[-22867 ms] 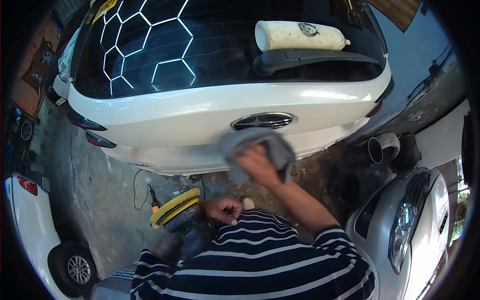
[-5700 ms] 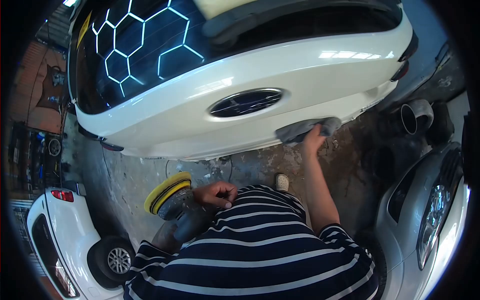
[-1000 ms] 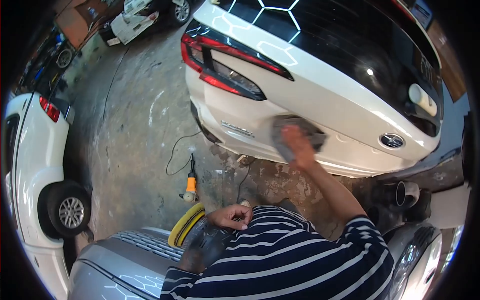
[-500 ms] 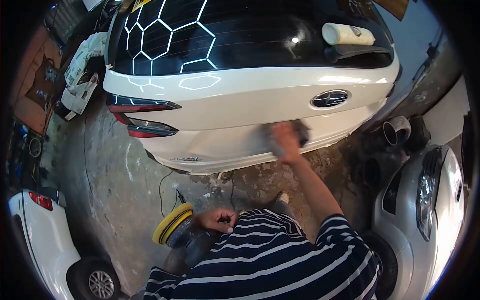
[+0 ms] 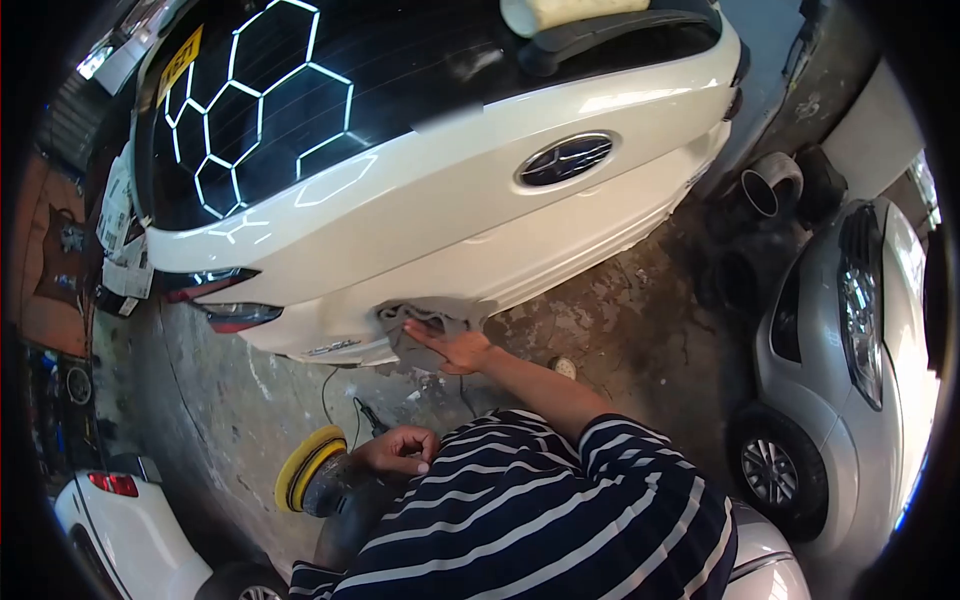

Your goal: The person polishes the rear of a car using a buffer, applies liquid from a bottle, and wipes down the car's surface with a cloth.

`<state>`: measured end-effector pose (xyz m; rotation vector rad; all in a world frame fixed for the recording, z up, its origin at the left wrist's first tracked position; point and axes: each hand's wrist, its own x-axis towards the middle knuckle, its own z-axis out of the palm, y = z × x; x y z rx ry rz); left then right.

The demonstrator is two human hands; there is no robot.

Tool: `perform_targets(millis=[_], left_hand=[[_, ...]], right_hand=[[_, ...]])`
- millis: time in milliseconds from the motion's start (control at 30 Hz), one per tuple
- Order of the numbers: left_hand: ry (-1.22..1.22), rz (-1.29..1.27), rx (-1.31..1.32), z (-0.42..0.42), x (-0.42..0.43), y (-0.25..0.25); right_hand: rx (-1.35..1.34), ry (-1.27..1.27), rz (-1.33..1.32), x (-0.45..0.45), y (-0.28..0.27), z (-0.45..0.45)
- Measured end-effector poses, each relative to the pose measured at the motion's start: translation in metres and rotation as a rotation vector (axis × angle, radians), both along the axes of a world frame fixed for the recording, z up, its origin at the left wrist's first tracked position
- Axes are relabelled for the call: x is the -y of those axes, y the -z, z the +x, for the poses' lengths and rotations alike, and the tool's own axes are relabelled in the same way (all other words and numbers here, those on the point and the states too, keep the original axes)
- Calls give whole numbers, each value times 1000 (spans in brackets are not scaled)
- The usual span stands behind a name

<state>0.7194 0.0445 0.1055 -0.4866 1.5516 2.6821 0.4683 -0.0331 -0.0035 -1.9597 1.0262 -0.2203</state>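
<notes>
My right hand (image 5: 452,345) presses a crumpled grey cloth (image 5: 405,322) flat against the lower part of a white car's tailgate (image 5: 385,268). Its fingers lie over the cloth, just right of the chrome lettering. Close to my body, my left hand (image 5: 402,450) has curled fingers beside a polisher (image 5: 330,488) with a yellow round pad (image 5: 305,468). The machine rests along my left forearm, and its body hides part of the grip. An oval badge (image 5: 566,159) sits above and right of the cloth.
A pale rolled item (image 5: 570,12) lies on the rear window by the wiper (image 5: 610,35). A silver car (image 5: 835,370) stands at right, a white vehicle (image 5: 130,530) at lower left. Dark tubular parts (image 5: 760,195) lie by the wall. A cable (image 5: 326,395) runs over the floor.
My right hand has slid the cloth leftward along the tailgate, from below the badge towards the tail light. The view has turned and shifted. My left hand stays beside the polisher.
</notes>
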Motion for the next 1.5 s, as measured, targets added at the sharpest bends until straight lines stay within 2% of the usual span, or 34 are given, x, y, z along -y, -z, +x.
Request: perform_targets(millis=[67,133,200,267,333,400,433,467,533,600,667,733,767,833,867,900,933,967,1000,1033,1067,1100,1167,1200,1267,1300,1367,1400,1433,1467,1500], left_hand=[[37,55,55,-13,8,-1],[-6,72,23,-18,7,14],[-2,44,-15,-20,5,28],[-105,179,5,-36,1,21],[-113,197,8,-58,6,16],[-90,94,8,-77,17,20],[-85,67,-10,-95,22,11],[-90,61,-15,-108,27,13],[-52,47,-15,-128,33,17],[-45,84,50,-140,37,17],[-81,129,63,-156,35,12],[-100,134,75,-164,36,15],[-91,167,89,-168,34,17],[-120,195,107,-188,33,-1],[-147,204,114,-195,33,-6],[-124,207,54,-198,36,8],[-128,198,48,-201,43,21],[-97,146,5,-206,49,30],[-70,94,-36,-212,51,29],[-86,26,12,-216,54,27],[-106,-38,61,-222,58,20],[-208,-94,32,-233,60,18],[-340,-102,3,-235,63,37],[-366,-68,-11,-232,64,59],[-406,-60,-75,-230,56,76],[-448,-75,-138,-229,58,80],[-503,-72,-85,-215,51,83],[-532,-39,-19,-206,44,86],[-549,-157,128,-199,38,90],[-569,-174,122,-200,37,69],[-601,-166,229,-203,31,48]], right_hand=[[152,225,-351,-9,60,-51],[-573,536,-543,-23,58,-114],[-179,1285,-928,5,115,-172],[854,1865,-535,53,91,-246],[924,2037,-431,86,105,-326],[959,2039,-213,87,92,-378],[922,2018,-356,92,88,-402],[926,2009,-361,98,83,-428],[781,2368,76,112,68,-483],[1036,2133,-71,104,47,-535],[1259,2013,-357,126,93,-609],[1639,1558,-371,120,52,-623],[1642,1550,-362,121,26,-616],[1400,1985,-413,119,-16,-565],[1311,2029,-401,119,-24,-533],[1352,1931,-475,114,-22,-497],[953,1685,-682,124,58,-487],[379,1576,-931,111,70,-430],[539,1499,-926,101,73,-378],[801,1433,-584,71,72,-346],[1030,1326,-227,29,27,-311],[1155,1180,41,-2,41,-286],[650,532,314,-54,-15,-274],[642,529,335,-59,-36,-269],[414,127,667,-39,-75,-262],[397,107,648,-37,-83,-260],[382,-196,66,-37,-94,-249],[255,-346,39,-35,-109,-239],[194,-373,46,-35,-118,-228],[130,-397,53,-35,-124,-219],[122,-418,37,-33,-130,-212]])
